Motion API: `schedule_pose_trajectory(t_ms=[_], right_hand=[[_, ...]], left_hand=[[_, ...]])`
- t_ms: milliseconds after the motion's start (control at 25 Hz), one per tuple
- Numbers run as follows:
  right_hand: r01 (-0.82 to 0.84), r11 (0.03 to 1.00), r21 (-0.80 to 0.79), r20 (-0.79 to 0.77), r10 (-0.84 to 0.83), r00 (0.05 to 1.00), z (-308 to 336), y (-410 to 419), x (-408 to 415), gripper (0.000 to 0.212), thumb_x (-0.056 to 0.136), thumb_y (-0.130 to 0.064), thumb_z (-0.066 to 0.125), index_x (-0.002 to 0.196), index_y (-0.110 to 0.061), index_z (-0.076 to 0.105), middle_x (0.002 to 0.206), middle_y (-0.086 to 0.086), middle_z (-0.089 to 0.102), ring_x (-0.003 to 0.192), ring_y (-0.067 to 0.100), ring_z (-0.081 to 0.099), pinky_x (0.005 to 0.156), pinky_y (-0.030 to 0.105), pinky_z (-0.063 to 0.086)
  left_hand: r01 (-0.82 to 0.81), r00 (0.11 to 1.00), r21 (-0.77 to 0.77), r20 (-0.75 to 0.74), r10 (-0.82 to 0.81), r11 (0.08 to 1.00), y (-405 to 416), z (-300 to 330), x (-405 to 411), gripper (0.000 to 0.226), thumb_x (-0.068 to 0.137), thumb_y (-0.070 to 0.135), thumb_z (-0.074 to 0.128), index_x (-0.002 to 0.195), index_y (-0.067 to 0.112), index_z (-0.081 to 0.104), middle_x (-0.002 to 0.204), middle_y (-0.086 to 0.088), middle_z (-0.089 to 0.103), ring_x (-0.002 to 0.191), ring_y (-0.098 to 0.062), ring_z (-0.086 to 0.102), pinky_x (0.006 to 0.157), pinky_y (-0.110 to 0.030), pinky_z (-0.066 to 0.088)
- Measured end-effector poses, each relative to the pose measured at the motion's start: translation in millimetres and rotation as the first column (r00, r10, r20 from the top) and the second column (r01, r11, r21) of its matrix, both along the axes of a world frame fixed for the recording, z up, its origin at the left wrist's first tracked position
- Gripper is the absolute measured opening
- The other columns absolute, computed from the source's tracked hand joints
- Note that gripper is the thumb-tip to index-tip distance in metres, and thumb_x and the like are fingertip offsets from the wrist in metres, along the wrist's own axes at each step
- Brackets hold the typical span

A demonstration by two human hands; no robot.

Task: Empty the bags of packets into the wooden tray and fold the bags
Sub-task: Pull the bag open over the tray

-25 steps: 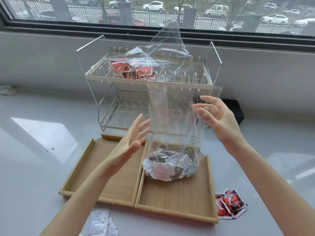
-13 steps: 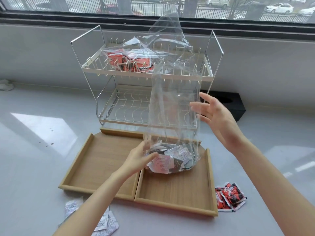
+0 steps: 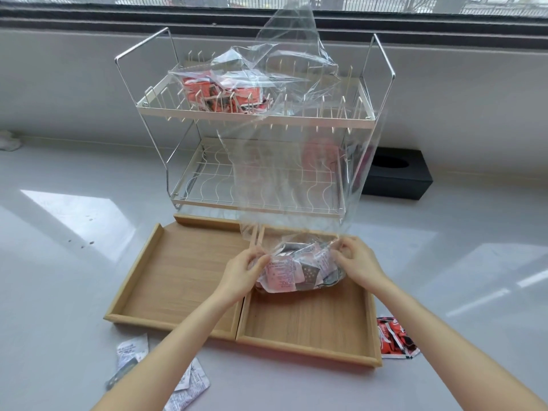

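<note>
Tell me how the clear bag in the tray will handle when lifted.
The bag is probably floppy: its film stands crumpled and wavy. Likely bottom-heavy, since the packets bunch low between left hand and right hand. The glossy film may slip.

Print on packets [image 3: 284, 272] inside clear bag [image 3: 296, 173] too small and blurred to read. Fingertips of left hand [image 3: 241, 272] and right hand [image 3: 357, 264] partly lost behind crinkled plastic. Loose white packets [image 3: 189, 390] cut off at bottom edge. Red packets [image 3: 396, 341] partly hidden behind right forearm. Second bag [image 3: 237, 90] contents smeared behind rack [image 3: 255, 120] pegs.
</note>
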State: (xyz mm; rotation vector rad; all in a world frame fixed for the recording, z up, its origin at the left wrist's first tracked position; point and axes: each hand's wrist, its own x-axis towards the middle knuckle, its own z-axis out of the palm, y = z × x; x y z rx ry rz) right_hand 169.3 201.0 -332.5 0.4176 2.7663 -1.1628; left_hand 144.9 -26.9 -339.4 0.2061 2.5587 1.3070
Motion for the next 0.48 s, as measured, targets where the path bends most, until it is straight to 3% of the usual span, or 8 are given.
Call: schedule_pose_trajectory(t_ms=[80,200,320,480], right_hand=[[0.013,0.999,0.035,-0.022,-0.012,1.000,-4.0,-1.1,0.9,0.006,0.088,-0.016,0.052,0.089,-0.016,0.058,0.104,0.009,0.056,0.103,0.025,0.053,0.087,0.029,0.035],[-0.053,0.992,0.110,-0.007,0.054,0.999,-14.9,1.0,7.0,0.008,0.091,-0.019,0.049,0.090,-0.014,0.055,0.095,0.004,0.053,0.086,0.020,0.050,0.094,0.039,0.037],[-0.045,0.987,0.151,-0.014,0.048,0.999,-17.9,-0.3,11.8,0.011,0.091,-0.016,0.047,0.086,-0.011,0.055,0.096,0.010,0.059,0.090,0.024,0.043,0.083,0.034,0.034],[0.035,0.999,-0.008,0.019,-0.035,0.999,-3.6,-0.9,18.8,0.011,0.092,-0.014,0.041,0.084,-0.012,0.047,0.077,-0.002,0.051,0.088,0.024,0.045,0.071,0.030,0.032]], left_hand=[[-0.017,0.999,-0.014,-0.039,0.017,1.000,2.4,1.3,4.1,0.010,0.091,0.019,0.048,0.085,0.021,0.056,0.072,0.011,0.057,0.070,-0.006,0.051,0.060,-0.005,0.035],[-0.065,0.995,-0.025,-0.077,0.062,0.998,5.2,1.9,6.1,0.018,0.093,0.018,0.044,0.092,0.012,0.060,0.067,0.007,0.057,0.069,-0.017,0.053,0.058,-0.015,0.034],[-0.152,0.982,0.001,-0.114,0.151,0.988,4.9,2.3,4.9,0.027,0.095,0.021,0.040,0.101,0.006,0.061,0.082,-0.007,0.066,0.081,-0.025,0.059,0.068,-0.031,0.035],[-0.193,0.978,0.045,-0.076,0.196,0.980,-2.5,12.1,7.4,0.026,0.096,0.023,0.038,0.102,0.012,0.061,0.093,-0.001,0.064,0.090,-0.018,0.057,0.067,-0.020,0.035]])
